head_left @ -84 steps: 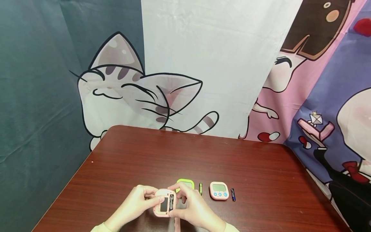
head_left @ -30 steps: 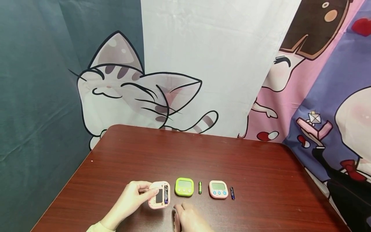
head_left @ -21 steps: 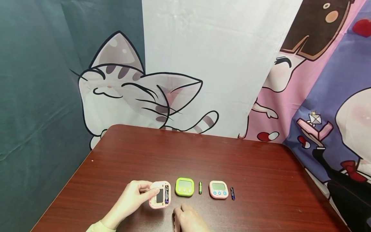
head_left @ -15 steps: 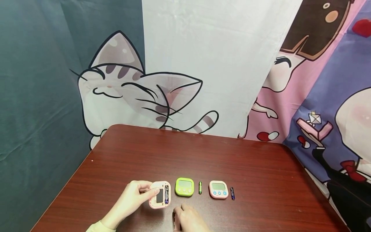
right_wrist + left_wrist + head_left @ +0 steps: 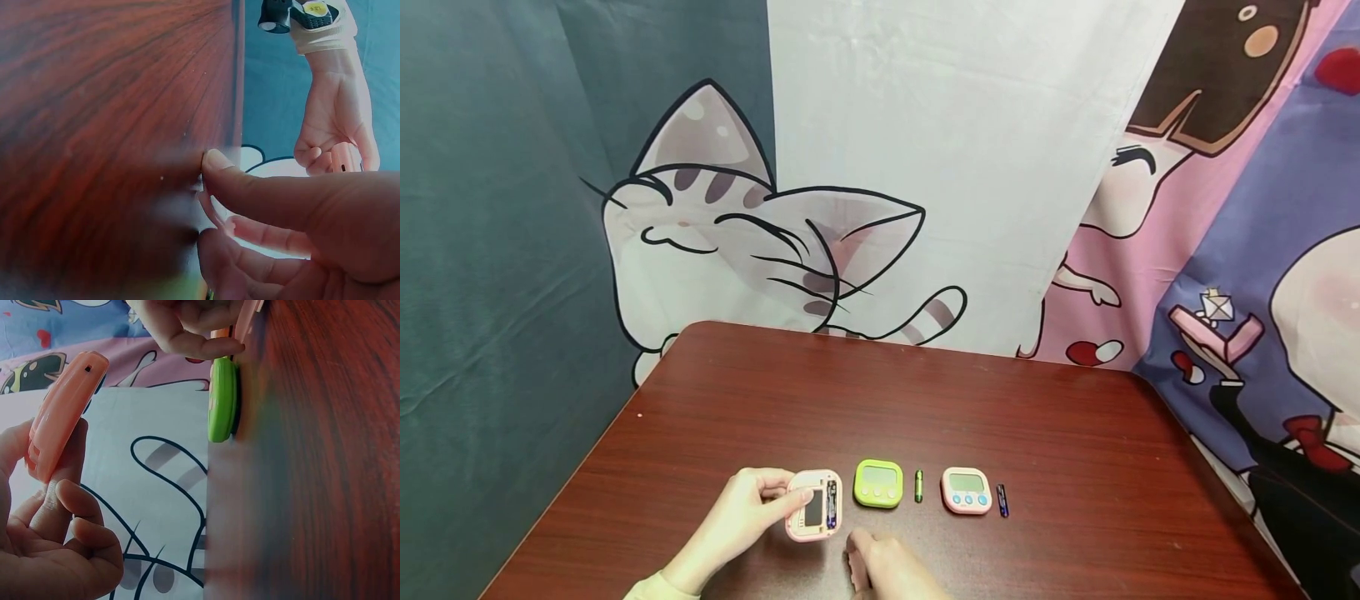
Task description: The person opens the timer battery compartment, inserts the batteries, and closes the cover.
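My left hand holds a pink digital timer back side up, thumb across its back. A dark battery lies in its uncovered slot. In the left wrist view the timer shows edge-on between thumb and fingers, raised off the table. To the right and nearer me, my right hand is low at the tabletop. Its thumb and fingers pinch a thin pink battery cover by its edges. The right wrist view shows part of this cover between the fingertips, mostly hidden by them.
Beyond my hands, a green timer lies face up, with a green battery to its right. Further right are another pink timer with blue buttons and a dark blue battery. A printed curtain hangs behind the brown table.
My right hand has left the held timer and moved down to the pink cover, now pinching it. The left hand shifted slightly left with the timer. In the last half second the cover tilted slightly.
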A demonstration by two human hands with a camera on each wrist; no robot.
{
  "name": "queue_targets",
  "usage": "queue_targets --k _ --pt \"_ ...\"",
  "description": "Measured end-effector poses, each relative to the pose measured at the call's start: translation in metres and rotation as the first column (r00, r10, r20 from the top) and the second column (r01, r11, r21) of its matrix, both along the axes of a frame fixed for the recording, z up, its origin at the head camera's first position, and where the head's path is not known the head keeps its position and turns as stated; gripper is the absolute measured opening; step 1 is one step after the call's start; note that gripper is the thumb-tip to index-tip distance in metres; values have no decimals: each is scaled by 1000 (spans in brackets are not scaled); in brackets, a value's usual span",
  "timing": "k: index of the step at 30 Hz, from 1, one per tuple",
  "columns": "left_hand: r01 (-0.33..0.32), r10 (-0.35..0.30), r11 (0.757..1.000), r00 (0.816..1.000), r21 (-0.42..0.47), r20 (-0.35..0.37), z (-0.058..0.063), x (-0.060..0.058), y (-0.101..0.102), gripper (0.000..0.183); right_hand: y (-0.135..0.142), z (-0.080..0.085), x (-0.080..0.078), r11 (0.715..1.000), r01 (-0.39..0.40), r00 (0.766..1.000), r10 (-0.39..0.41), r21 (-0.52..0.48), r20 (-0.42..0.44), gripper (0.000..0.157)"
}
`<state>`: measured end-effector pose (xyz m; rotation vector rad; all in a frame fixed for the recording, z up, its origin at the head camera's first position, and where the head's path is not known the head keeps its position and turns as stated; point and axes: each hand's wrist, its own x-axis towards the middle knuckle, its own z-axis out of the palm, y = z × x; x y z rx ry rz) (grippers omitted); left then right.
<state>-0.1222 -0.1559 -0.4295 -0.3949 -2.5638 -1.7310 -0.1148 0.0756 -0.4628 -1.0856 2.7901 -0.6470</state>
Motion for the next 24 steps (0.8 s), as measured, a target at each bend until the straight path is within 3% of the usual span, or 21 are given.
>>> queue_targets --k 7,14,21,24 --pt "-6 4 1000 999 25 54 0 1 1 19 4 0 -3 992 -90 991 98 -92 88 46" --pt "-1 0 1000 999 27 41 -1 1 1 20 6 -3 -5 971 -58 978 101 -231 181 44" --pt "-22 21 1000 999 22 46 -1 2 0 21 9 -3 -7 954 -33 988 77 -298 137 37" --pt "-23 22 1000 999 22 44 -2 2 0 20 9 -1 -8 920 -35 990 86 -390 115 34"
